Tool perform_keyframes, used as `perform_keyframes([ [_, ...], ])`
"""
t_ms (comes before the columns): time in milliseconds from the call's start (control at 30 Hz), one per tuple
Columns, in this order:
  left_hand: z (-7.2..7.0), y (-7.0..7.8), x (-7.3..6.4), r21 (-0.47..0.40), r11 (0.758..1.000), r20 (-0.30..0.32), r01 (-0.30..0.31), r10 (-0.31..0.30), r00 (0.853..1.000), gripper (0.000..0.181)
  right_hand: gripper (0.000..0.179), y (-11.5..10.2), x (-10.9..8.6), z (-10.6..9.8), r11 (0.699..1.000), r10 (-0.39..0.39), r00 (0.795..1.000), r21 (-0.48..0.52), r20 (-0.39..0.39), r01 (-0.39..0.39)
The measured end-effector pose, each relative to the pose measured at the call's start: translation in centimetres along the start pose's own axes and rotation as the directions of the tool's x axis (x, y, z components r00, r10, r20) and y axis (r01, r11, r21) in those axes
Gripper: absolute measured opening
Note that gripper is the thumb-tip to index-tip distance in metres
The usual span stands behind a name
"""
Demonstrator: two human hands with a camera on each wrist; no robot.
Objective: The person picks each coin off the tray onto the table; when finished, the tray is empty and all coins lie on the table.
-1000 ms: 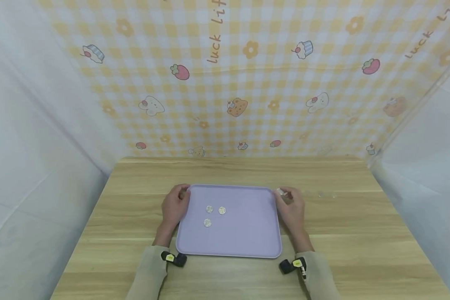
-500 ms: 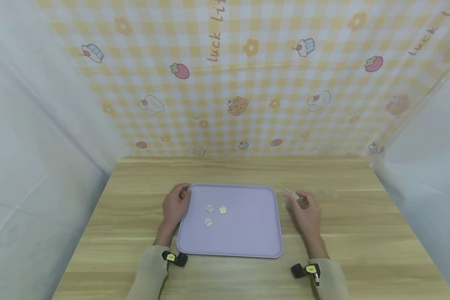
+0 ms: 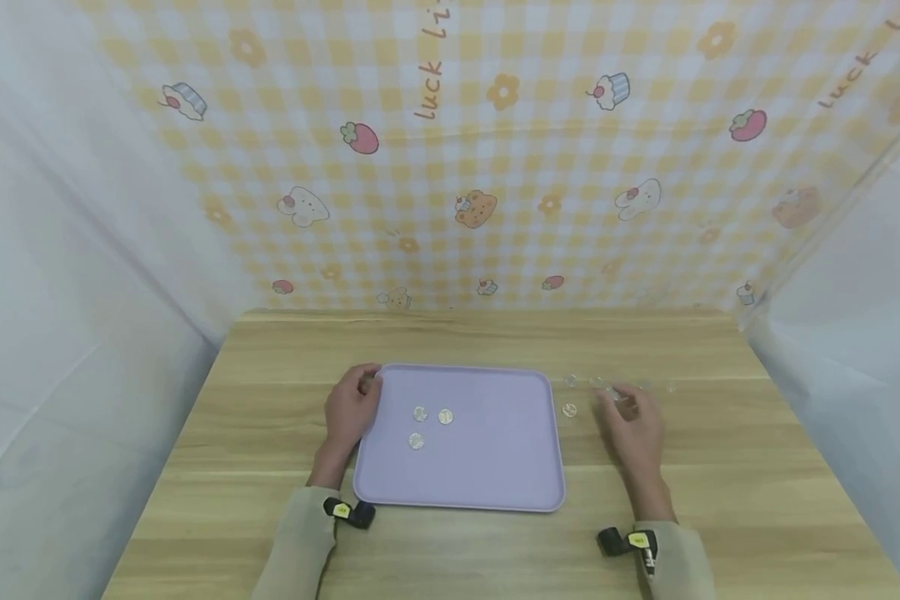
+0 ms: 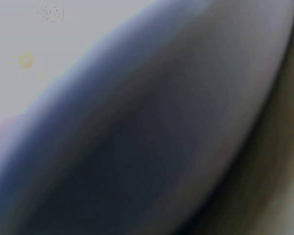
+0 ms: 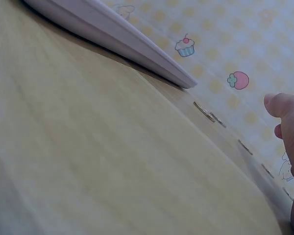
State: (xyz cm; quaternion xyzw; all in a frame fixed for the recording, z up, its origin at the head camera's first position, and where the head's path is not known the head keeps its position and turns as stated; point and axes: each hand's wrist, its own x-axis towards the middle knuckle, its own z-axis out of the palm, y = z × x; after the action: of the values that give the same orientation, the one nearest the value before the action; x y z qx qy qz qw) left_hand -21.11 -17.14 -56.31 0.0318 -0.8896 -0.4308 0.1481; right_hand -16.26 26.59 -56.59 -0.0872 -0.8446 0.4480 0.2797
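A lilac tray [image 3: 487, 454] lies on the wooden table, with several small silvery coins [image 3: 446, 417] in its left part. My left hand [image 3: 351, 408] grips the tray's upper left corner, thumb along the rim. To the right of the tray my right hand [image 3: 633, 425] hovers over a row of coins, thumb and fingers loosely curved. One coin [image 3: 613, 393] shows close by its fingertips. In the right wrist view the thumb [image 5: 274, 105] stands above the coins [image 5: 245, 147], with nothing seen pinched. The left wrist view is filled by a blurred grey surface [image 4: 152, 122].
A coin [image 3: 570, 410] lies just off the tray's right edge, another [image 3: 571, 381] behind it. Fainter discs [image 3: 671, 387] lie farther right. A checked yellow curtain [image 3: 420, 175] hangs at the table's back edge, with pale sheets on both sides.
My right hand has moved right, from the tray's right rim to over the row of coins, uncovering coins beside the tray. The left hand and the tray have stayed in place.
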Motion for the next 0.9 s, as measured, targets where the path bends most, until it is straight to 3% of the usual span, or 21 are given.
perform_keyframes([
  [167,-0.14,-0.02,-0.05,0.003,1.0,0.002,0.004,-0.004,1.0,0.022,0.027,-0.26,-0.01,0.11,1.0,-0.015,0.999,-0.011,0.029,0.015],
  [267,-0.21,-0.08,-0.04,0.006,1.0,0.005,0.008,-0.008,1.0,0.022,0.026,-0.38,0.03,0.21,0.999,0.001,0.994,-0.054,0.11,0.004],
  [433,-0.29,-0.11,-0.05,0.008,1.0,0.009,0.006,-0.006,1.0,0.023,0.029,-0.13,0.11,0.43,0.99,0.025,0.966,-0.142,0.259,0.013],
  [700,-0.13,-0.08,0.02,0.0,1.0,0.011,0.002,-0.002,1.0,0.023,0.017,0.04,0.26,0.47,0.973,-0.06,0.953,-0.197,0.295,0.123],
  [900,-0.08,0.05,0.1,-0.001,1.0,0.011,0.003,-0.003,1.0,0.023,0.019,0.16,0.22,0.42,0.967,-0.068,0.951,-0.214,0.301,0.137],
])
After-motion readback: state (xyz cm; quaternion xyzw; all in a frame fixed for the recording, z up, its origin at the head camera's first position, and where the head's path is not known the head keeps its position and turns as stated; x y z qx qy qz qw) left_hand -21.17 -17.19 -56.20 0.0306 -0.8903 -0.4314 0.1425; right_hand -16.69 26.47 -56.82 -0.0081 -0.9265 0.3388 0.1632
